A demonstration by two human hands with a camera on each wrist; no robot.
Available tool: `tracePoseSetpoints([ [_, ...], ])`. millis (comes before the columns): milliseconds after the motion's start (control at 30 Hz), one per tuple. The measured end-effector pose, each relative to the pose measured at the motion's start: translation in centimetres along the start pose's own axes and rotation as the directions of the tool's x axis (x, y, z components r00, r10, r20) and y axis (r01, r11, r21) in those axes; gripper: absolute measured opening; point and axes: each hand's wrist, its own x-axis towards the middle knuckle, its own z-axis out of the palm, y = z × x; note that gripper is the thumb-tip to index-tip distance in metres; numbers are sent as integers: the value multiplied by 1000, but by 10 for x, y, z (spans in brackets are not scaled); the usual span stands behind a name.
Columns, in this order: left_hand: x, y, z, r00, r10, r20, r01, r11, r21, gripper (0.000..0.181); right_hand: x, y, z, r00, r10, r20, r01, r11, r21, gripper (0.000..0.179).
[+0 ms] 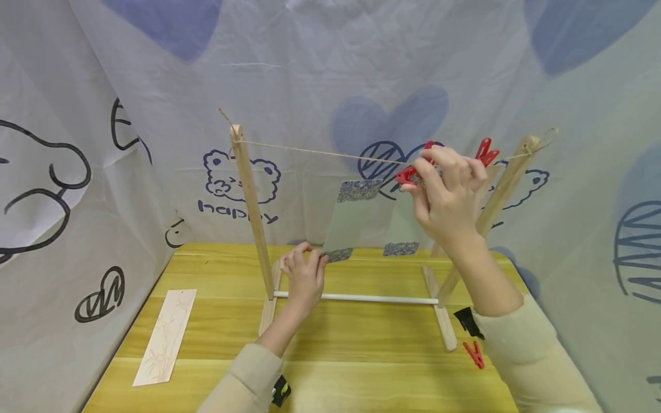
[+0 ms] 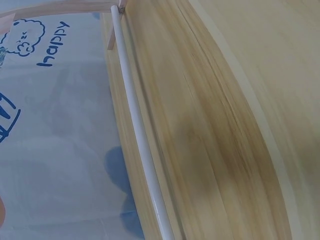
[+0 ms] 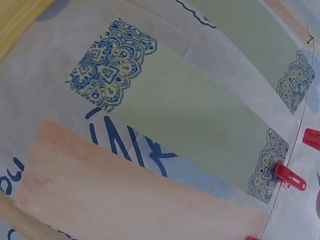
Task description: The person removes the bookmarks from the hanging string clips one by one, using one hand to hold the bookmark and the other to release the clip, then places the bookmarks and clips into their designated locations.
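A pale green card (image 1: 347, 221) with blue patterned ends hangs by the string (image 1: 315, 151). At its lower left corner my left hand (image 1: 304, 275) pinches the card's edge. Up at the string, my right hand (image 1: 449, 198) grips a red clothespin (image 1: 406, 174); its fingers hide part of the clothespin. Beside that hand hangs a second green card (image 1: 403, 223), partly covered by it in the head view. The right wrist view shows this second card (image 3: 195, 120) clipped to the string by a red clothespin (image 3: 290, 176), with a pinkish card (image 3: 135, 185) beside it.
The string spans a wooden frame with a left post (image 1: 252, 212), a right post (image 1: 498, 201) and a white crossbar (image 1: 361, 297). A pale card (image 1: 165, 338) lies at the table's left. A loose red clothespin (image 1: 474, 355) lies at the right, near the right foot (image 1: 445, 327).
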Motion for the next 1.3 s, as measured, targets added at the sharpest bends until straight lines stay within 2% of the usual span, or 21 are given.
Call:
tracePoseSetpoints([
  [100, -2, -2, -2, 1000, 2, -8, -2, 1000, 2, 23, -3, 0, -4, 1000, -2, -4, 2, 1000, -9, 37],
  [267, -6, -6, -5, 1000, 3, -26, -2, 1000, 13, 31, -6, 0, -9, 1000, 6, -3, -5, 1000, 22, 34],
  [500, -9, -11, -8, 999, 1, -35, 0, 1000, 18, 33, -11, 1, -16, 1000, 25, 8, -25, 1000, 17, 38],
  [767, -13, -14, -10, 999, -9, -39, 9, 1000, 8, 37, -19, 5, -18, 997, 26, -67, -26, 1000, -2, 39],
  [967, -17, -18, -13, 998, 0, -55, 1, 1000, 14, 36, -27, 9, -27, 998, 47, -31, -47, 999, 5, 38],
  [1300, -26, -24, -18, 997, -15, -71, 18, 999, 38, 37, -36, 10, -35, 996, 80, -47, -80, 997, -15, 45],
])
